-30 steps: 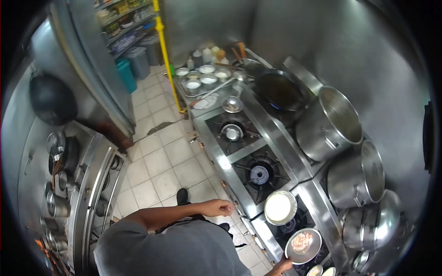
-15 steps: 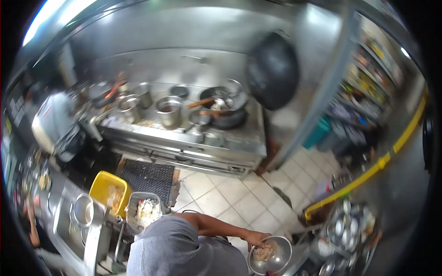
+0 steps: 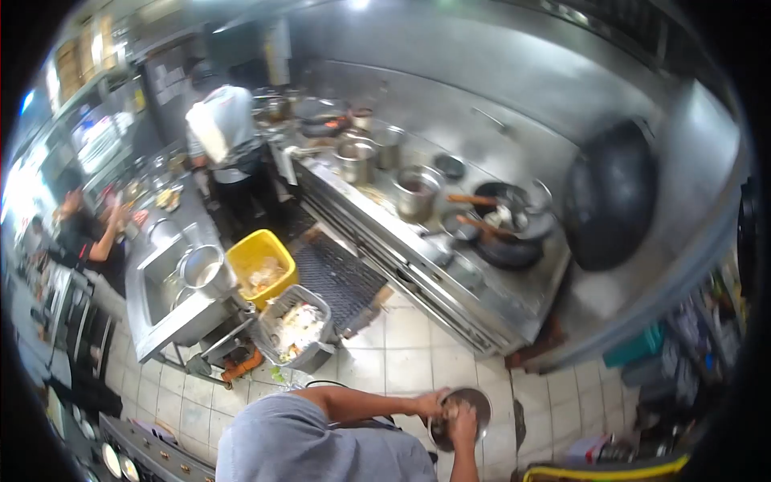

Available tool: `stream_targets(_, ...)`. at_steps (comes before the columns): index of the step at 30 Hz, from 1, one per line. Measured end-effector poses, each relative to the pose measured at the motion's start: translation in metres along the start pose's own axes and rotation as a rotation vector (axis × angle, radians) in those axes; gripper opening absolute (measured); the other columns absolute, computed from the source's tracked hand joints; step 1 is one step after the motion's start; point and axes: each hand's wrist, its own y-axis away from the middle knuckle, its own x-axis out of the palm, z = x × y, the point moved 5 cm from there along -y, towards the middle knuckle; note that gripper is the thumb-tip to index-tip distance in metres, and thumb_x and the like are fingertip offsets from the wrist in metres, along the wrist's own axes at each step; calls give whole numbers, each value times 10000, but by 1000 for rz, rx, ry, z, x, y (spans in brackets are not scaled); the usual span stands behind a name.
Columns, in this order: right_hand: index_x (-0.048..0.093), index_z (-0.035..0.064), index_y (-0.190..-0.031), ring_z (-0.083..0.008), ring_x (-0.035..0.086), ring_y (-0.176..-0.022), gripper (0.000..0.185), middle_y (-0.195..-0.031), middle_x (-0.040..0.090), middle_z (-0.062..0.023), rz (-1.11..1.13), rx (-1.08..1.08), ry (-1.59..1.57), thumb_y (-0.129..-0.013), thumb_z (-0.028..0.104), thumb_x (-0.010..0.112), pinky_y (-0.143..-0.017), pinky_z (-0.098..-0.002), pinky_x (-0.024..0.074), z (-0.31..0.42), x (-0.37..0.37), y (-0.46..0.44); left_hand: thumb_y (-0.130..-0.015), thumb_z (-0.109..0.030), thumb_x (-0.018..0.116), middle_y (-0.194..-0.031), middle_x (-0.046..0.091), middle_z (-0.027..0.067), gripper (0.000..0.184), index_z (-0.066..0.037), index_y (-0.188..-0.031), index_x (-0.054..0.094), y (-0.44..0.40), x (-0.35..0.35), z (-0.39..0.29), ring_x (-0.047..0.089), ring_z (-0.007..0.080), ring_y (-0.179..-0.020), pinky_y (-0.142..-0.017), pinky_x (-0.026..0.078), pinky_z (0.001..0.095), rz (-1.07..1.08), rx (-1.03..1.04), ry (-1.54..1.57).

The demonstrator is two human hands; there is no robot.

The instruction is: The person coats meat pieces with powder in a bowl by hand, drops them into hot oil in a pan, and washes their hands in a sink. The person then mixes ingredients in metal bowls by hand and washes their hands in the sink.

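Observation:
A round metal bowl (image 3: 483, 404) is held in front of my body, low in the view. My left hand (image 3: 430, 404) comes from the left and grips the bowl at its near left rim, fingers closed. My right hand (image 3: 461, 422) reaches up from the bottom edge into the bowl, with fingers bent down over the food. A pinkish-brown, chunky food shows in the bowl in the earlier frame; now my hands mostly cover it. Exactly what lies between the right fingers is hidden.
A grey bin (image 3: 283, 353) and a yellow bin (image 3: 238, 281) hold scraps beside a steel sink (image 3: 143, 333). The long stove (image 3: 377, 233) carries pots and woks. A large black wok (image 3: 612, 197) stands at right. Co-workers are at the left; a black mat (image 3: 341, 277) covers part of the tiled floor.
The view has turned right, so the stove slants and the sink shows more. My right hand has come from the bowl's bottom rim into it; my left hand has shifted to the left rim.

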Motion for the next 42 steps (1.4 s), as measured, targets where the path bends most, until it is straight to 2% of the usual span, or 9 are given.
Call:
stream_targets(7, 627, 87, -1141, -356, 665, -851, 299, -1056, 677, -158, 399, 210, 351, -852, 122, 562, -767, -467, 535, -107, -94, 10, -833, -169, 664, -1060, 641, 188, 849, -20, -1492, 148, -41, 94, -60, 683, 249, -869, -739, 618, 438, -8, -40, 340)
stream_targets(10, 675, 43, -1007, -338, 649, -938, 246, -1039, 672, -171, -147, -317, 247, -814, 191, 635, -788, -428, 527, -140, -107, 5, -792, -176, 704, -975, 668, 97, 336, -72, -1106, 648, -102, 119, -26, 687, 249, -858, -805, 592, 495, -9, 61, 418)
stream_targets(14, 591, 23, -1170, -391, 545, -1138, 417, -1237, 575, -194, 141, -166, 49, -842, 276, 641, -957, -471, 438, -162, -145, 1, -621, -223, 805, -939, 676, 82, 533, -154, -1085, 551, -155, 165, -36, 651, 250, -891, -924, 380, 545, -86, 244, 252)
stream_targets(18, 509, 50, -1306, -388, 422, -1297, 542, -1379, 475, -225, 58, 170, 48, -856, 322, 638, -1064, -473, 375, -174, -137, 8, -699, -134, 713, -1314, 516, 217, 995, -115, -1519, 149, -99, 201, -135, 554, 427, -1162, -633, 600, 560, 144, -31, 417)
stream_targets(20, 514, 3, -1279, -371, 434, -1298, 452, -1349, 502, -225, -234, 285, 110, -886, 216, 579, -1080, -442, 364, -202, -135, 33, -667, -121, 771, -1260, 581, 184, 834, -103, -1418, 408, -158, 221, -89, 532, 432, -1187, -779, 556, 596, 122, 206, 284)
stream_targets(22, 522, -33, -1247, -359, 438, -1302, 349, -1319, 526, -228, -252, 116, 306, -918, 81, 487, -1129, -421, 303, -283, -76, 30, -620, -182, 811, -1070, 700, 71, 428, -128, -1033, 712, -223, 247, -27, 619, 268, -1080, -1030, 412, 513, 221, 1085, -790)
stream_targets(25, 554, -28, -1176, -357, 523, -1172, 333, -1246, 562, -229, -288, 163, 198, -871, 102, 534, -1056, -443, 357, -260, -114, 41, -715, -217, 771, -921, 707, 42, 363, -146, -1062, 692, -194, 216, -54, 689, 235, -779, -902, 475, 502, 496, 1034, -1092)
stream_targets(28, 583, 30, -1153, -320, 548, -1190, 460, -1129, 651, -197, -98, 478, 192, -729, 196, 652, -1061, -482, 357, -233, -143, 41, -833, 0, 538, -1094, 578, 186, 760, -163, -1458, 139, -203, 203, -86, 660, 333, -889, -744, 592, 538, 431, -211, 129)
stream_targets(42, 683, 49, -1043, -384, 644, -907, 236, -987, 668, -207, -744, 765, -261, -831, 129, 616, -809, -464, 500, -201, -215, 135, -735, 102, 442, -1166, 497, 131, 754, -207, -1399, 259, -203, 274, -136, 597, 273, -933, -797, 571, 590, 769, -289, -42)
